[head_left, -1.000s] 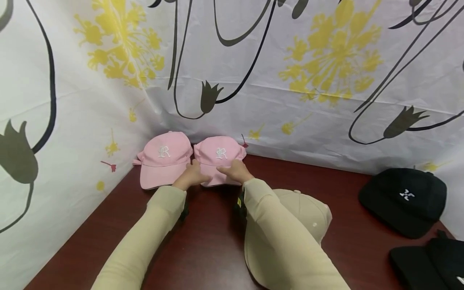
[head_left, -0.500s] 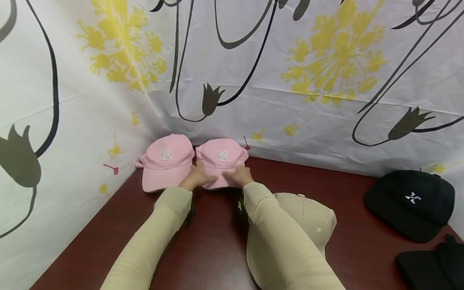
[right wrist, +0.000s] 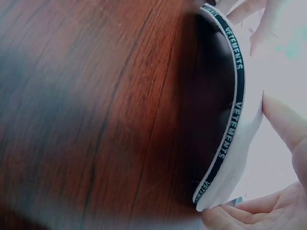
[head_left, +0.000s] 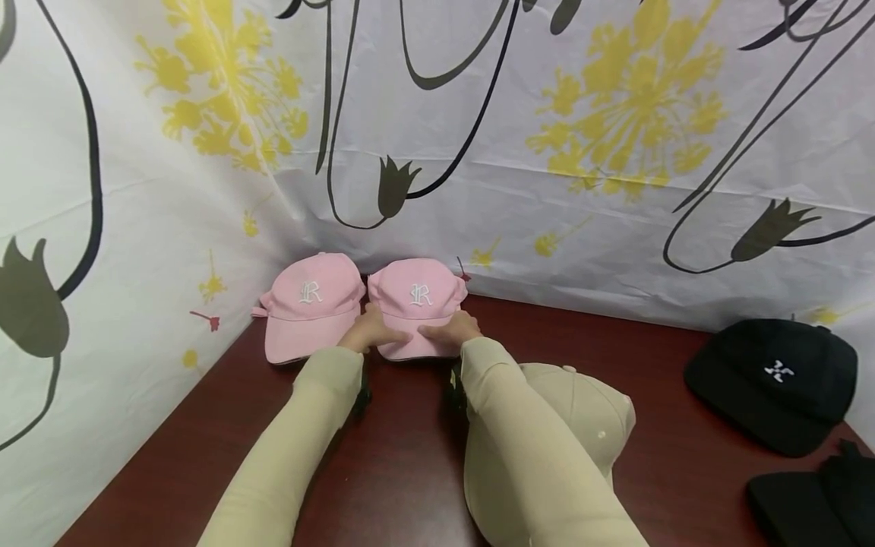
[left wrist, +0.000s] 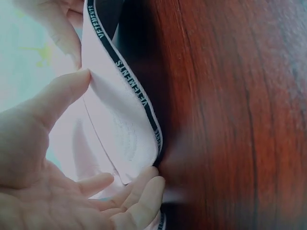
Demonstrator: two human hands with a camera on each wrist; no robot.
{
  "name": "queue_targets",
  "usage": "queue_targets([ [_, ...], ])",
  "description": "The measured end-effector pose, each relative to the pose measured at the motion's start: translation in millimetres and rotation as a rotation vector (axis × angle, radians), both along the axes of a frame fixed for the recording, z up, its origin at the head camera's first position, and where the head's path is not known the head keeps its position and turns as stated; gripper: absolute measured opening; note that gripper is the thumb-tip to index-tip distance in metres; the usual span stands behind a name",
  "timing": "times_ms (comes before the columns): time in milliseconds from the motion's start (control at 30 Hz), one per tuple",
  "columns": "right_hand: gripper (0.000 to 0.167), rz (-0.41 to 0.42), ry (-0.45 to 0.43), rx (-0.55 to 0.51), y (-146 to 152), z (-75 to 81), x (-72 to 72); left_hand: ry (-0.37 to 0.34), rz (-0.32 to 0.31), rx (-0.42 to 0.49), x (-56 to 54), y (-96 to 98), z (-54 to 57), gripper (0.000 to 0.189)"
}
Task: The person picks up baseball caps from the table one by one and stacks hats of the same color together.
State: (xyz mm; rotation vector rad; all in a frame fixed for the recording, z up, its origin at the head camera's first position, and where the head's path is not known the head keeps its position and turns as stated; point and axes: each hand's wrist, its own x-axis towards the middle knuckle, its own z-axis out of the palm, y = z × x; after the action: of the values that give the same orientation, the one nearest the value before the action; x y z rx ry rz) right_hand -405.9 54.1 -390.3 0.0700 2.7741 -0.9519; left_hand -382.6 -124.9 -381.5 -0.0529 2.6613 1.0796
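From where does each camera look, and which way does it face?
Head: on the head, facing forward and down at a gripped pink cap; sleeves, left hand and right hand show.
Left wrist: on that wrist, facing brim and table; left hand, part of the right.
Right wrist: on that wrist, facing brim and table; right hand, part of the left.
Both wrist views share the brim's VETEMENTS lettering.

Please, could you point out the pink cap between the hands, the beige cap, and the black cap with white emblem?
Pink cap point(head_left: 420, 295): head view, letter on crown front.
Beige cap point(head_left: 589, 414): head view, on its crown.
Black cap point(head_left: 778, 371): head view, emblem on crown.
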Motion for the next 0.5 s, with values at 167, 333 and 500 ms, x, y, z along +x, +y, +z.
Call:
queue_targets([
  [167,0.083,0.003,-0.001,0.022,-2,3.3,4.6,0.017,0.019,0.003,1.8,-1.2,-1.6,0.103],
  [333,0.090,-0.038,-0.019,0.035,-4,7.7,11.6,0.044,0.047,-0.007,5.5,0.5,-3.0,0.104],
  [500,0.093,-0.066,-0.036,0.037,1,8.3,11.2,0.037,0.079,0.015,5.0,4.8,-6.0,0.101],
])
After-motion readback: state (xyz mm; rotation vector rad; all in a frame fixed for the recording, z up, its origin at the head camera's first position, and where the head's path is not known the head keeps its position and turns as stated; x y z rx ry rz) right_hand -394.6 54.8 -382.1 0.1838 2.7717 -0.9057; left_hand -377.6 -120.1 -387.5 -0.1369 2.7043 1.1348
